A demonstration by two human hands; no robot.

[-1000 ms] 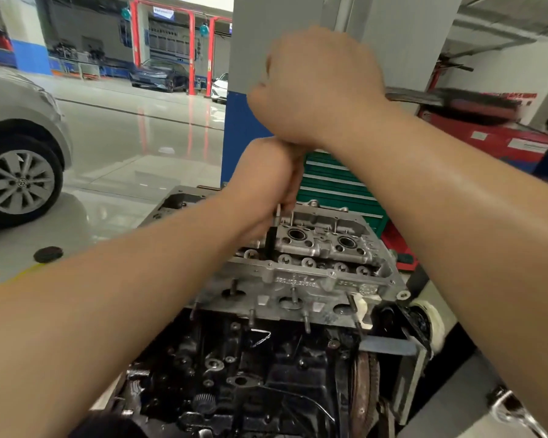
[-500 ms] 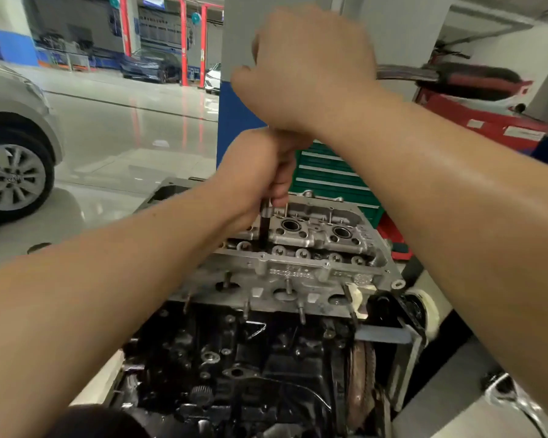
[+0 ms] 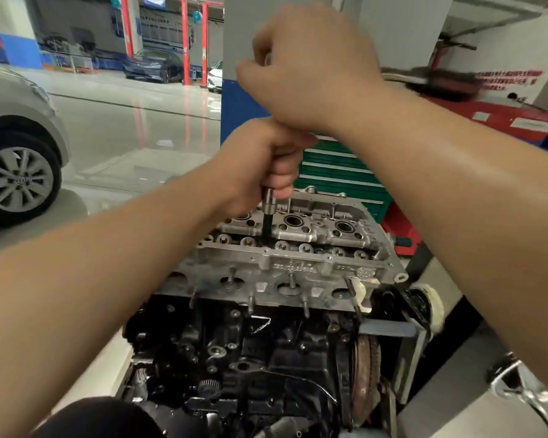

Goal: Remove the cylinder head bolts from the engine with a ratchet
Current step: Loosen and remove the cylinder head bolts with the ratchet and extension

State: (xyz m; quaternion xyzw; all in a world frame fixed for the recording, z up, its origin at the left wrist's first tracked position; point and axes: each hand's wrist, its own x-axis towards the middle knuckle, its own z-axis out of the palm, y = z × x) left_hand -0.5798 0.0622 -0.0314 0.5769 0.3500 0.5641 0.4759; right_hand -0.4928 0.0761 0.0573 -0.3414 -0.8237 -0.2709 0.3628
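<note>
Left hand (image 3: 260,159) fisted round steel extension bar (image 3: 269,213); right hand (image 3: 310,64) clenched on handle.

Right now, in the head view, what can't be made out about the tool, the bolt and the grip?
- Ratchet head and handle: hidden inside the right hand.
- Upper shaft: wrapped by the left hand; only the lower extension shows.
- Bolt: the extension's tip drops behind the cylinder head wall, so engagement can't be seen.
- Right hand's fingers: motion-blurred.
- Engine's lower end: cut off by the bottom edge.

Car workshop: parked cars (image 3: 16,159), green tool chest (image 3: 339,172), stripped engine (image 3: 266,311).
</note>
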